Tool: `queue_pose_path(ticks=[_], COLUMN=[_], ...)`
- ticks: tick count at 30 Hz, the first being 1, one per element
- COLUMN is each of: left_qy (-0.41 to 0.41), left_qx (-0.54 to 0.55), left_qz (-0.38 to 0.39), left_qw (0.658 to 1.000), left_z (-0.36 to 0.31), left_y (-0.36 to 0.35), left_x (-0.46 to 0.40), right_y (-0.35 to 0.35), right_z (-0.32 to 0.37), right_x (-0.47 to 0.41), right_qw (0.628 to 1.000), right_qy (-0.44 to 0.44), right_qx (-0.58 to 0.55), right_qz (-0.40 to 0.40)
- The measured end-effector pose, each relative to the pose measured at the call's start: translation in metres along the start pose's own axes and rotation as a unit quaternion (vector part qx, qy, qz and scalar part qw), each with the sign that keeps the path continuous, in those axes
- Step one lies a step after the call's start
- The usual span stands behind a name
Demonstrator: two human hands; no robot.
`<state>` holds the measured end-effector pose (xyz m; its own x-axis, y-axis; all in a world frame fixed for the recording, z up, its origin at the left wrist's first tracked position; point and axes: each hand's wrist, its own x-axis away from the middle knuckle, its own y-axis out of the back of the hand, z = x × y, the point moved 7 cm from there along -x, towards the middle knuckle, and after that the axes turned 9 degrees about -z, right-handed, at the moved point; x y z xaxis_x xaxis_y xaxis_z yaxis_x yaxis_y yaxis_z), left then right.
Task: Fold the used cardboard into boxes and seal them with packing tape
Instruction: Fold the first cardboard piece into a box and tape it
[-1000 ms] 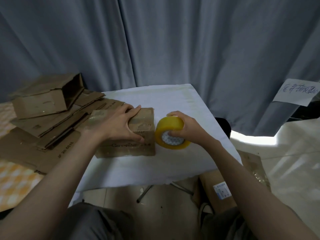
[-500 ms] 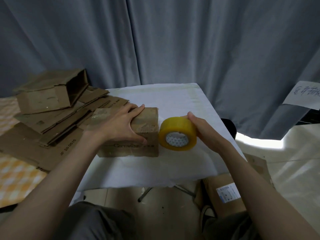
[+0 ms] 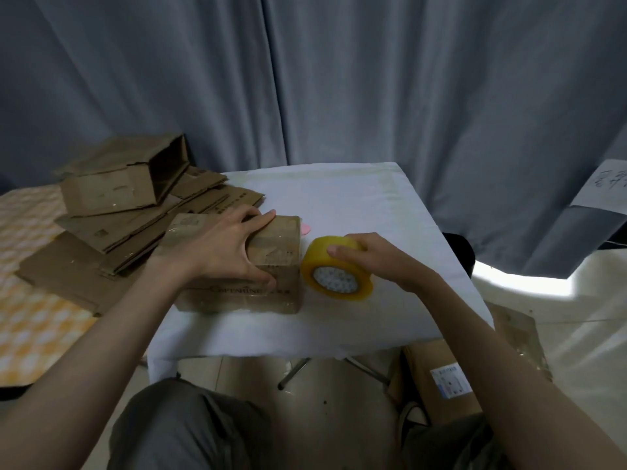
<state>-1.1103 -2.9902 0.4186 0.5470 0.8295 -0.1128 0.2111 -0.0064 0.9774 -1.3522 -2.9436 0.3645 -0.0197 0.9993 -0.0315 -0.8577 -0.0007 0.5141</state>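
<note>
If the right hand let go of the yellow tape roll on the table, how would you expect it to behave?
The tape roll stands tilted on its rim under the right hand, so it would probably topple or roll across the white table. Its thick wound band suggests it is stiff and fairly dense. The glossy surface may be slightly slick to grip.

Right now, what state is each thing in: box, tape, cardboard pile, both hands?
Folded box: closed, standing on the white table.
Tape roll: tilted on edge beside the box.
Open box: lying on its side atop the pile.
Flat cardboard: unfolded, stacked.
Left hand: pressed flat on the folded box.
Right hand: grip closed on the tape roll.
</note>
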Motion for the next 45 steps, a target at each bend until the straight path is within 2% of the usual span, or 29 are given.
queue_pose_path(ticks=[4,6,11,14,18,22,25,27,29,33,37,39,41,43,45], left_qy=[0.036,0.054,0.068,0.066,0.062,0.048,0.051,0.057,0.064,0.060,0.064,0.064,0.067,0.075,0.084], left_qx=[0.020,0.029,0.035,0.029,0.019,0.016,0.025,0.021,0.018,0.011,0.006,0.002,0.007,0.012,0.014], left_qz=[-0.028,-0.028,-0.038,-0.052,-0.052,-0.046,-0.050,-0.057,-0.058,-0.058,-0.056,-0.055,-0.057,-0.056,-0.051], left_qw=[0.999,0.998,0.996,0.996,0.997,0.998,0.997,0.997,0.996,0.996,0.996,0.996,0.996,0.996,0.995], left_z=[-0.005,-0.011,-0.013,-0.007,-0.007,-0.011,-0.011,-0.009,-0.006,-0.007,-0.006,-0.006,-0.005,-0.003,0.000], left_y=[0.003,0.001,-0.014,-0.014,-0.014,-0.015,-0.014,-0.013,-0.012,-0.015,-0.015,-0.014,-0.013,-0.014,-0.015], left_x=[-0.009,-0.015,-0.012,-0.010,-0.008,-0.007,-0.006,-0.006,-0.008,-0.011,-0.013,-0.014,-0.015,-0.016,-0.017], right_y=[0.028,0.041,0.033,0.032,0.023,-0.016,-0.042,-0.055,-0.062,-0.061,-0.053,-0.035,-0.006,0.022,0.037], right_z=[0.001,0.002,-0.010,-0.005,0.015,0.010,-0.007,-0.014,-0.014,-0.013,-0.016,-0.017,-0.016,-0.015,-0.011], right_x=[-0.014,-0.023,-0.041,-0.063,-0.107,-0.147,-0.168,-0.176,-0.182,-0.188,-0.185,-0.184,-0.176,-0.159,-0.134], right_qw=[0.991,0.989,0.995,0.993,0.995,0.979,0.962,0.951,0.938,0.932,0.938,0.961,0.991,0.997,0.994], right_qy=[-0.032,-0.038,-0.080,-0.085,-0.008,0.062,0.054,0.066,0.125,0.215,0.222,0.187,0.117,0.042,-0.015], right_qx=[-0.028,-0.021,0.048,0.076,0.099,0.126,0.136,0.138,0.165,0.181,0.189,0.153,0.040,-0.065,-0.105], right_qz=[-0.124,-0.144,-0.036,0.000,0.025,0.146,0.232,0.269,0.280,0.227,0.190,0.135,0.056,-0.007,-0.020])
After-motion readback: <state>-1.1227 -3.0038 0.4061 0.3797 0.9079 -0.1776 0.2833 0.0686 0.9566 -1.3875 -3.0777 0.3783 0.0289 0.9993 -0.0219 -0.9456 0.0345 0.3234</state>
